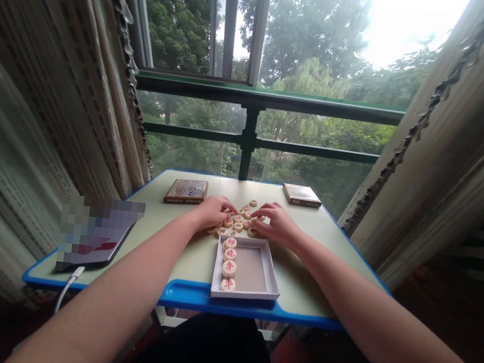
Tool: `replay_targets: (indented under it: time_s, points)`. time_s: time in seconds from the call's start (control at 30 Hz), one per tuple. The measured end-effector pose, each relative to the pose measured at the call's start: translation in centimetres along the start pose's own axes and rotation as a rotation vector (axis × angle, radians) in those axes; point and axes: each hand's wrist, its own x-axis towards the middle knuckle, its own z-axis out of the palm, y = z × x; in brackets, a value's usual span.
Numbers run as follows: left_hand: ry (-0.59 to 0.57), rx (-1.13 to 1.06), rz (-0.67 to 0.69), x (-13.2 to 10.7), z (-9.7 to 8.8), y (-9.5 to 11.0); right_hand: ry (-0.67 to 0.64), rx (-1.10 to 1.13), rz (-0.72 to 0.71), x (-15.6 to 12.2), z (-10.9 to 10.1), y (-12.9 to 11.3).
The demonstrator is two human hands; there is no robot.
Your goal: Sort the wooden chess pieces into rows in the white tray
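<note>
Round wooden Chinese chess pieces [238, 219], marked with red or dark characters, lie in a loose heap at the middle of the table. On the heap's left side is my left hand [214, 213], its fingers apart and reaching over the nearest pieces. My right hand [279, 225] is at the right side, thumb and fingers spread around pieces at the edge. Neither hand visibly lifts a piece. Just nearer to me, a shallow white box [270, 272] holds a column of red-marked pieces [229, 268] along its left wall.
A flat decorated box [186, 191] lies at the back left, another flat box [301, 195] at the back right. A blurred-out device [100, 238] with a white cable [69, 287] is on the left. The table's blue rim [185, 294] runs along the front.
</note>
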Motion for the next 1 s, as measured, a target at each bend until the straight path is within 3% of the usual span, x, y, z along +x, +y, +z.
replay_targets:
  time_s: [0.2, 0.43, 0.8, 1.0]
  points:
    - [0.02, -0.228, -0.137, -0.1, -0.2, 0.0, -0.05, -0.035, -0.035, 0.0, 0.7, -0.1]
    - [0.027, 0.006, -0.052, -0.3, -0.6, 0.3, -0.075, -0.044, 0.0, 0.2, 0.7, 0.2]
    - [0.045, 0.079, 0.021, -0.1, -0.1, 0.4, -0.122, -0.015, 0.035, 0.3, 0.5, -0.2]
    - [0.112, 0.092, 0.035, -0.4, 0.0, 1.0, -0.061, 0.062, 0.111, 0.2, 0.9, 0.0]
